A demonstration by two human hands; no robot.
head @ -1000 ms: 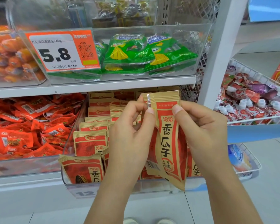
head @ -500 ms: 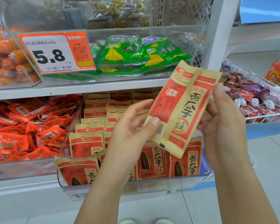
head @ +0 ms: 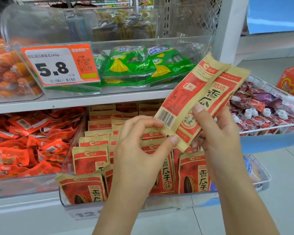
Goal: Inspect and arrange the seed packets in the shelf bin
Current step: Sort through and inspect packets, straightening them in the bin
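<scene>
- the right hand (head: pixel 217 133) holds a tan and red seed packet (head: pixel 200 100) up in front of the shelves, thumb across its printed face and fingers curled behind its lower part.
- the packet tilts with its top toward the upper right, folded lengthwise so the barcode side and the front side both show.
- the left hand (head: pixel 139 150) pinches the packet's lower left corner between thumb and forefinger, the other fingers loosely curled.
- the held packet is above the clear shelf bin (head: pixel 168 200), apart from its contents.
- in the bin, more seed packets (head: pixel 90 160) of the same kind stand upright in rows, with one at the front left leaning.
- to the left, a second clear bin holds red snack packs (head: pixel 29 146).
- on the shelf above, green packs (head: pixel 131 65) lie in a clear bin bearing an orange price tag (head: pixel 59 65) that reads 5.8.
- to the right, a white wire basket (head: pixel 268 128) holds small red and white pouches.
</scene>
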